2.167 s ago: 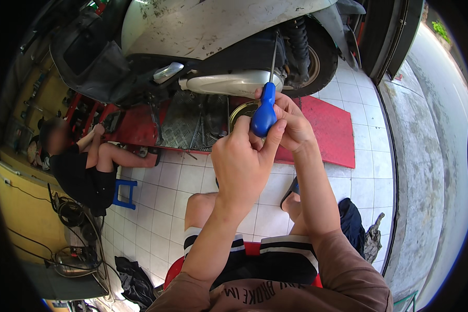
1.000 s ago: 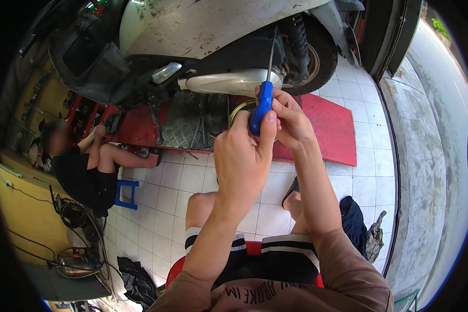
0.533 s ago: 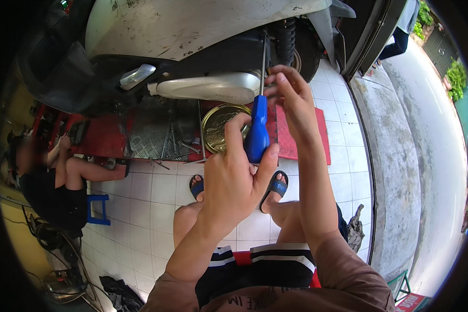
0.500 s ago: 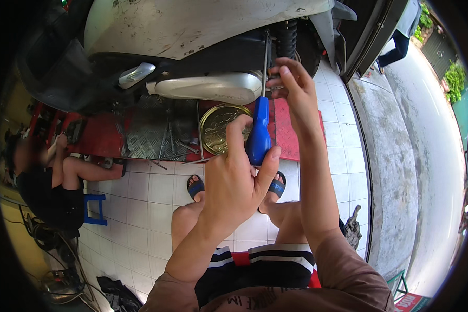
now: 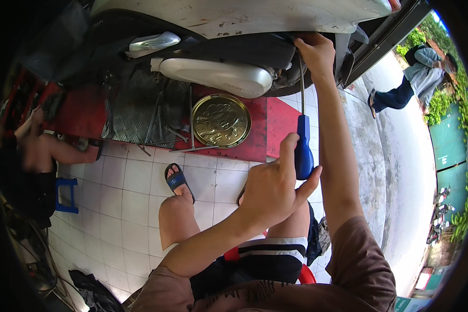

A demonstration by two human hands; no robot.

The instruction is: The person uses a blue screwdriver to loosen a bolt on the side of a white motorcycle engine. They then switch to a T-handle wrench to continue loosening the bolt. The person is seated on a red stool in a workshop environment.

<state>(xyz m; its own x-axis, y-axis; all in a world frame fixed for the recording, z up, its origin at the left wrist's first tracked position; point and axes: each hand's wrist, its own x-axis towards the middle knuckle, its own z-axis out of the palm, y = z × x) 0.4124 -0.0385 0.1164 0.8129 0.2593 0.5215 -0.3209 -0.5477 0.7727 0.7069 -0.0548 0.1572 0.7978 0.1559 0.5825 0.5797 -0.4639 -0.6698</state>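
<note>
A screwdriver [image 5: 304, 151] with a blue handle and a long metal shaft points up toward a grey scooter [image 5: 229, 18]. My left hand [image 5: 271, 193] grips the handle's lower end between thumb and index finger. Up by the shaft's far end, my right hand [image 5: 317, 52] reaches under the edge of the scooter's body panel. Its fingertips are drawn together there, and what they hold, if anything, is hidden. The screwdriver's tip is also out of sight. Left of the shaft sits the scooter's silver engine-side cover [image 5: 216, 78].
A round gold-coloured tray [image 5: 222, 120] lies on the red platform [image 5: 257, 140], beside several metal tools and a tread plate [image 5: 132, 117]. At the left another person [image 5: 28, 171] sits near a blue stool [image 5: 66, 195]. Someone [image 5: 418, 78] is outside at the right.
My view has shifted, so the scooter and tray appear farther left. My right hand has gone from beside the shaft to the panel's underside. The left still holds the screwdriver.
</note>
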